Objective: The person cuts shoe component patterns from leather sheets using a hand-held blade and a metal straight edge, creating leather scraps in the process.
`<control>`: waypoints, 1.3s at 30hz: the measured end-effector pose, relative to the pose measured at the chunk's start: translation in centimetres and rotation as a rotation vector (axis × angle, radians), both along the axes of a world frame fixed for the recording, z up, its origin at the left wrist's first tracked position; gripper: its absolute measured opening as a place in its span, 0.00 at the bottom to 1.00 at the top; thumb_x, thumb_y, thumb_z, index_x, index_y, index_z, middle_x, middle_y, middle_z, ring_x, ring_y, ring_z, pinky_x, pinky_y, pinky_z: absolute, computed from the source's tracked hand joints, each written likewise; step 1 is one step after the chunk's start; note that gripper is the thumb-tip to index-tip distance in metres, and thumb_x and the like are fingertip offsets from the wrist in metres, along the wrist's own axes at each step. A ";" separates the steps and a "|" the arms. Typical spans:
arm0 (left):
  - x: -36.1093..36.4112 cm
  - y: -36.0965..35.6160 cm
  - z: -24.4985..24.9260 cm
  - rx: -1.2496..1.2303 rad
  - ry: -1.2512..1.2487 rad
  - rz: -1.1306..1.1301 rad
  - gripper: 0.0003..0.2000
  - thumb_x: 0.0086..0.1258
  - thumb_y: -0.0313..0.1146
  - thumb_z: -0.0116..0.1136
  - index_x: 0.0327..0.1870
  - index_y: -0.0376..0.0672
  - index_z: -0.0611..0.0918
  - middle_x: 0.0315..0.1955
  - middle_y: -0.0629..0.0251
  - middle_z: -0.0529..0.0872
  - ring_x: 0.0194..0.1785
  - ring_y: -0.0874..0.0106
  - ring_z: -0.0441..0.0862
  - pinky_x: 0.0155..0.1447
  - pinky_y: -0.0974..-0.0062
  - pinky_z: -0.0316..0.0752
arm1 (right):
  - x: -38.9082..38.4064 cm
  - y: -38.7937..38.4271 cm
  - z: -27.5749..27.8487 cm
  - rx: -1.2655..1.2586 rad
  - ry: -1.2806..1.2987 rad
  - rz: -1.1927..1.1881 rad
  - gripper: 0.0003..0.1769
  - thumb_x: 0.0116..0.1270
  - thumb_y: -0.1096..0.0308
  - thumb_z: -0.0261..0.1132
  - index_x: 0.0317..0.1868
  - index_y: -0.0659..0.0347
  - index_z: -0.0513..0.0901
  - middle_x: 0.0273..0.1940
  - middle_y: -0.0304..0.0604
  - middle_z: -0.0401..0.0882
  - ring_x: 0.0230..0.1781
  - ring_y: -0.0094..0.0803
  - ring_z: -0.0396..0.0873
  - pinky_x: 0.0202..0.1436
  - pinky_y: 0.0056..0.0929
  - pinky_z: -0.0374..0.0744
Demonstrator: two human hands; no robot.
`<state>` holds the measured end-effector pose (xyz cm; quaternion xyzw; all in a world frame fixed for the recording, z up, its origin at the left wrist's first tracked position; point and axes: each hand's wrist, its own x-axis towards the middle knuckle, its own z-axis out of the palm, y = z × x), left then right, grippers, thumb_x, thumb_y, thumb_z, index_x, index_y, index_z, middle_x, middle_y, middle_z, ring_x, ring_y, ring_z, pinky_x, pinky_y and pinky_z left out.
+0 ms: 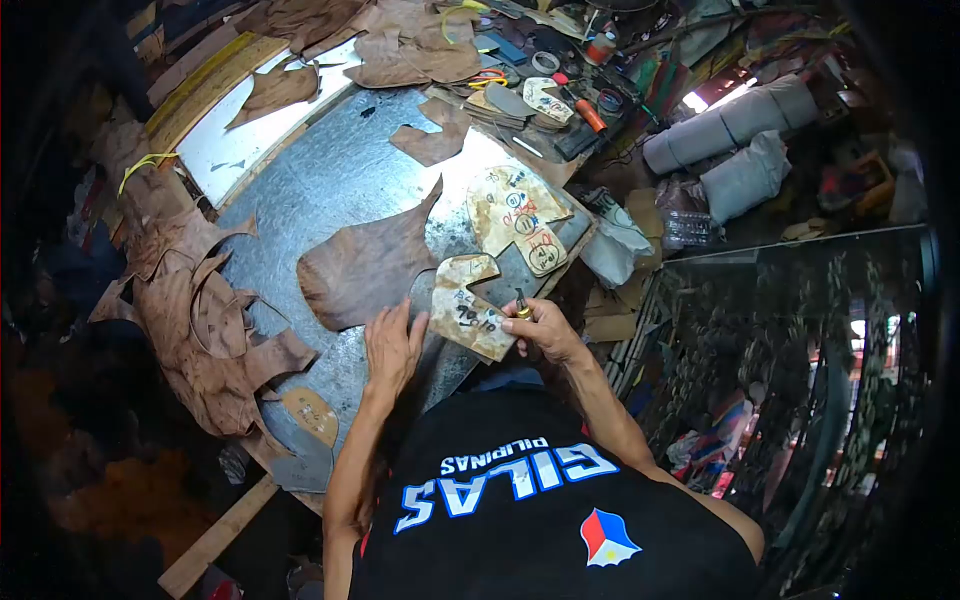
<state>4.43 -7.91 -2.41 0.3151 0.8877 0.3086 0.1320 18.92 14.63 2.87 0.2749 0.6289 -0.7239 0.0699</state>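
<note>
My left hand (393,345) rests on the lower edge of a brown leather piece (365,262), its fingers apart, on the grey metal tabletop (310,180). In my right hand (543,328) is a small brass-coloured tool (522,306), its dark tip pointing up. The same hand's thumb presses on a marked tan template (468,312), which lies between the two hands and slightly over the leather. Up and to the right of it, larger templates (515,215) with red and black writing lie stacked.
Leather scraps (200,330) pile along the left edge. A white board (232,140) lies at the upper left. Orange-handled scissors (488,78), an orange tool (590,115) and a tape roll (545,62) sit at the back. White rolls (730,125) stand at the right.
</note>
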 end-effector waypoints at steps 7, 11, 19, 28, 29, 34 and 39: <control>-2.7 3.1 0.5 0.620 -1.319 0.188 0.29 0.80 0.55 0.37 0.65 0.36 0.74 0.59 0.56 0.80 0.59 0.68 0.79 0.64 0.69 0.72 | -3.4 2.8 1.9 -0.195 0.009 0.265 0.15 0.62 0.63 0.71 0.44 0.64 0.82 0.30 0.34 0.80 0.23 0.17 0.74 0.26 0.18 0.74; -3.7 4.8 3.0 0.867 -1.537 0.199 0.26 0.78 0.50 0.48 0.64 0.37 0.75 0.54 0.60 0.83 0.55 0.72 0.81 0.59 0.70 0.75 | -4.8 6.9 1.3 -0.173 -0.041 0.361 0.14 0.64 0.64 0.70 0.45 0.63 0.82 0.31 0.33 0.80 0.24 0.17 0.74 0.26 0.19 0.74; -5.7 9.7 0.7 0.704 -1.235 0.293 0.13 0.77 0.35 0.51 0.54 0.39 0.79 0.42 0.70 0.86 0.41 0.80 0.83 0.47 0.80 0.77 | -5.9 13.8 -3.0 -0.208 0.047 0.239 0.14 0.65 0.65 0.69 0.47 0.64 0.81 0.32 0.35 0.80 0.25 0.19 0.77 0.26 0.19 0.75; -11.2 15.0 3.2 0.977 -1.019 0.642 0.15 0.71 0.30 0.56 0.57 0.42 0.73 0.50 0.64 0.81 0.53 0.70 0.81 0.54 0.69 0.79 | -7.3 18.3 -6.8 -0.441 -0.051 0.019 0.11 0.67 0.69 0.66 0.45 0.59 0.74 0.31 0.35 0.77 0.22 0.21 0.78 0.22 0.19 0.76; -11.9 16.1 3.0 0.991 -1.020 0.650 0.15 0.71 0.31 0.56 0.57 0.43 0.74 0.51 0.64 0.81 0.54 0.68 0.80 0.56 0.68 0.78 | -7.4 18.3 -7.0 -0.385 -0.036 0.062 0.10 0.67 0.69 0.66 0.45 0.59 0.74 0.29 0.34 0.76 0.21 0.20 0.77 0.22 0.19 0.75; -16.4 22.8 -0.9 1.296 -1.179 0.756 0.06 0.67 0.24 0.60 0.41 0.39 0.75 0.46 0.58 0.81 0.56 0.55 0.82 0.47 0.67 0.79 | -7.6 18.2 -7.5 -0.171 -0.068 0.189 0.08 0.69 0.69 0.63 0.44 0.60 0.74 0.26 0.32 0.74 0.19 0.17 0.74 0.19 0.18 0.72; -20.6 30.5 -4.0 1.594 -1.336 0.822 0.09 0.67 0.22 0.55 0.45 0.34 0.70 0.47 0.48 0.81 0.57 0.53 0.81 0.49 0.62 0.81 | -7.9 18.7 -7.2 -0.257 -0.087 0.185 0.08 0.69 0.69 0.63 0.44 0.60 0.73 0.26 0.33 0.74 0.18 0.17 0.74 0.18 0.18 0.72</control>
